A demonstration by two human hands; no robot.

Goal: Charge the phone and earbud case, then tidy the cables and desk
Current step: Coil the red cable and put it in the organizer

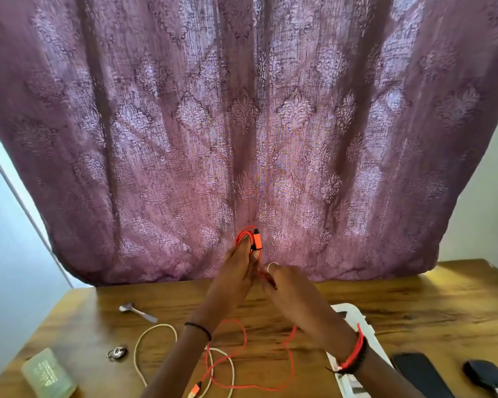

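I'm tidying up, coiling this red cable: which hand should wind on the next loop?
Probably the right hand: it pinches the loose strand of the red cable, which trails to the desk, while the left hand holds the coiled loops and connector.

The surface [414,305] is brown wood grain with a soft sheen; the curtain [242,110] on the far side is coarse woven cloth, matt, with a raised damask pattern; the red cable [292,366] looks matt, its plug [256,242] smooth orange plastic; the spoon [138,311], near left, is dull grey metal; the phone [420,374], near right, is dark and glossy.
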